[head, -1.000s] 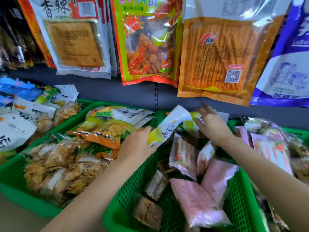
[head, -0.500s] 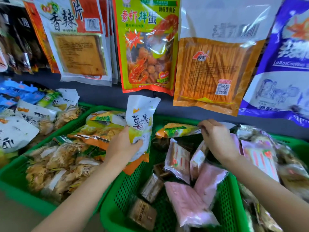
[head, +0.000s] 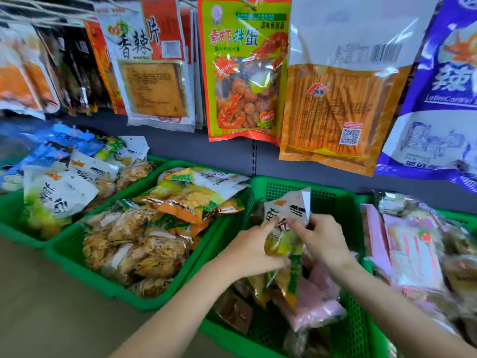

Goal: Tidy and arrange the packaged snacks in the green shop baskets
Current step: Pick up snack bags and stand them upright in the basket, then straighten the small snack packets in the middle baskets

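While we look down through the head camera, our left hand and right hand are close together, both pinching a bunch of white-and-green crinkly plastic snack packets held just above the middle green mesh plastic basket.

We judge the packets light, soft and slippery: the film creases under the fingers, and the contents are probably brittle, so we would grip the sealed edges and not squeeze the middle. Several are held at once and could slide apart.

Matching packets lie in the green basket on the left and the far-left basket. Pink wrapped packets lie below our hands.

Hanging above, the white-and-red flat pouch reads "香辣片", and the green-and-red shrimp-picture bag reads "素虾拌蛋" and "调味面制品". The clear-and-orange bag of thin sticks shows a QR code and barcode. On the purple-and-white bag we make out roughly "LaTiaoCarWei". Writing on the held packets is too blurred.
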